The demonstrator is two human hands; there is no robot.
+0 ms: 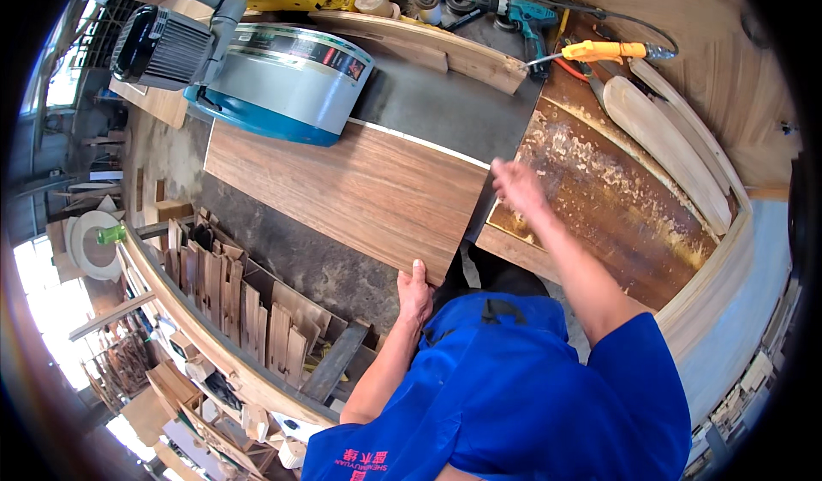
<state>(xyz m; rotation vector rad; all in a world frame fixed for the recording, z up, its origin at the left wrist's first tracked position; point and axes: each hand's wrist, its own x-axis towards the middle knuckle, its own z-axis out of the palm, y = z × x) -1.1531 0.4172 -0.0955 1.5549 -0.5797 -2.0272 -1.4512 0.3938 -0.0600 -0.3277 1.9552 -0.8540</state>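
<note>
A long brown wood-grain board [360, 194] lies slantwise in front of me, its far left part beneath the machine's rounded housing. My left hand [414, 294] grips the near edge by the right corner, thumb on top and the other fingers hidden underneath. Close to the far right corner is my right hand [520, 188], closed with its fingers curled. Whether anything is pinched in it is hidden. That hand hovers beside a worn, glue-spattered brown worktop [612, 194].
A grey-and-blue machine [291, 78] with a black motor [163, 46] stands at the far left. A teal cordless drill [522, 17] and an orange-handled tool [604, 51] lie at the back. Curved wooden pieces [664, 125] rest at right; upright offcuts [227, 288] fill the lower left.
</note>
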